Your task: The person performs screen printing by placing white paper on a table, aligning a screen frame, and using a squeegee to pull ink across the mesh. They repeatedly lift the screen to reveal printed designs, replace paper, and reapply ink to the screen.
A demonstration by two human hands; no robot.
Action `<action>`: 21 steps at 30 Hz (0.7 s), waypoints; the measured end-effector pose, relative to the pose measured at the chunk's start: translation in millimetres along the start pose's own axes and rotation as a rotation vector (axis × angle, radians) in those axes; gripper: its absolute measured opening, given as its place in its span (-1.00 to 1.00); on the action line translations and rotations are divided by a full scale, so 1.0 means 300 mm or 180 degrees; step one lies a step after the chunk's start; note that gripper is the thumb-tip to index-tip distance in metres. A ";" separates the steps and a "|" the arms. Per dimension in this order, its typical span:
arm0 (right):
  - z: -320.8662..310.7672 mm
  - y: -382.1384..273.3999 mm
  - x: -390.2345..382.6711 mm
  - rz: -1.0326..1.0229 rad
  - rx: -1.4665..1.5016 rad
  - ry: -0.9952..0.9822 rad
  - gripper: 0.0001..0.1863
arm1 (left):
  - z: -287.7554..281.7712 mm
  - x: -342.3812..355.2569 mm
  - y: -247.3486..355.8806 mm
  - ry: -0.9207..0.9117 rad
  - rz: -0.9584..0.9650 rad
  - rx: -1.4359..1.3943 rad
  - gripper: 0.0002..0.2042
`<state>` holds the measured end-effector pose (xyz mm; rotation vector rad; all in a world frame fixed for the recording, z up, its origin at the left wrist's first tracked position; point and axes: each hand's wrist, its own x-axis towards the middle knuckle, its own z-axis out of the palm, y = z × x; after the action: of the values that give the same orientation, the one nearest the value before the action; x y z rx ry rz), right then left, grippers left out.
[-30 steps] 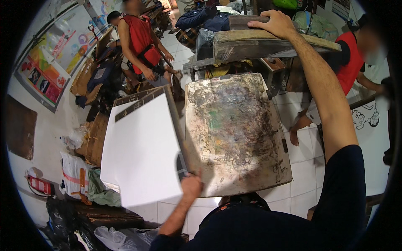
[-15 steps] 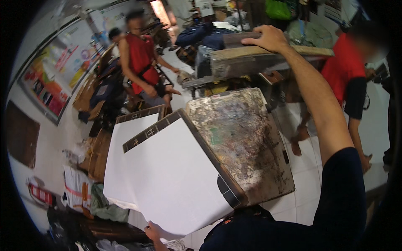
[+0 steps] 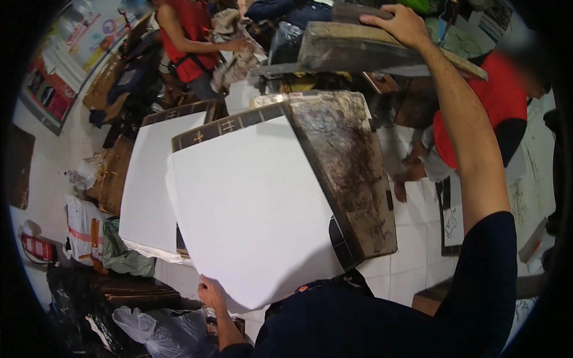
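Note:
A large white sheet (image 3: pixel 250 203) with a dark printed border lies in front of me, partly over a stained, worn board (image 3: pixel 340 143). My left hand (image 3: pixel 210 292) pinches the sheet's near left edge; its fingertips are partly hidden. On the far side, my right hand (image 3: pixel 404 27) is closed over the top of a raised, tilted wooden frame (image 3: pixel 370 51), fingers over the bar on its upper edge. To the left, beneath the held sheet, is a stack of similar white sheets (image 3: pixel 149 179).
A person in red (image 3: pixel 190 45) stands at the far left by a crumpled cloth (image 3: pixel 233 59). Another person in red (image 3: pixel 498 107) bends at the right, near a framed white panel (image 3: pixel 452 215) on the floor. Plastic bags (image 3: pixel 161 328) and wrapped bundles (image 3: pixel 83 232) lie at the left.
The held sheet has turned to lie straighter, exposing more of the stack on the left. The right-hand person has bent lower. My view has tilted down; my right hand stays on the frame.

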<state>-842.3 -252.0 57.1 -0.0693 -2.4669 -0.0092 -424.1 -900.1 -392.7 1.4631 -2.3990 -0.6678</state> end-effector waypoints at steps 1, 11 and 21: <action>-0.020 -0.006 -0.013 0.0115 0.0255 -0.0094 -0.10 | 0.028 0.000 0.015 -0.0074 0.0092 0.0063 -0.31; -0.081 -0.024 0.012 0.0256 0.0574 -0.0377 -0.03 | 0.312 -0.062 0.276 -0.0775 0.1369 -0.0276 -0.29; -0.064 0.006 0.124 0.0107 0.0476 -0.0369 0.01 | 0.342 -0.058 0.403 -0.1523 0.1647 0.0033 -0.13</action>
<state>-859.4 -249.0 95.4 -0.0479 -2.5733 0.1987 -554.0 -812.0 -419.8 0.6668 -2.9618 -0.9437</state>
